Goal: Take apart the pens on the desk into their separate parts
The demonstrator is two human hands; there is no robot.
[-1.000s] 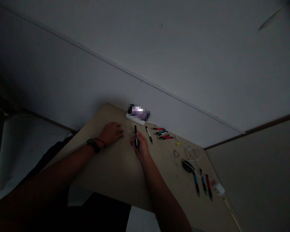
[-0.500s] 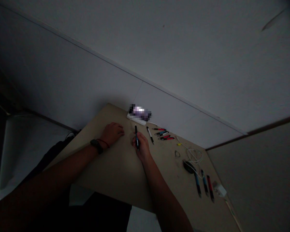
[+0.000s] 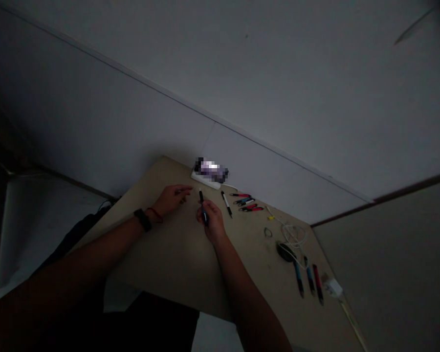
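The pen (image 3: 202,208), dark with a blue stretch along its barrel, stands tilted in the right hand (image 3: 211,222). Its upper end leans toward the far edge of the tabletop (image 3: 176,254) and its lower end is buried in the fist. That hand is closed round the barrel, with the fingers wrapped and the thumb against it, and it rests on the board a little in from the far left corner.

The left hand (image 3: 168,199) lies just beside it, toward the left edge, with its fingers stretched out at the pen's upper end. Its fingertips are close together, and something thin and pale may sit between them, but the picture is too dark to tell whether they hold anything. A dark wristband (image 3: 142,220) circles that wrist.

Past the pen, against the far edge, lies a white block (image 3: 204,179). To its right along that edge are a black-and-white pen (image 3: 226,203) and a cluster of small pens (image 3: 246,201). Further toward the right edge a white cable (image 3: 294,235) lies coiled beside a dark oval thing (image 3: 284,252). Three pens (image 3: 309,278) lie side by side below it, with a white plug (image 3: 333,287) next to them. The wall (image 3: 132,122) rises behind the far edge.
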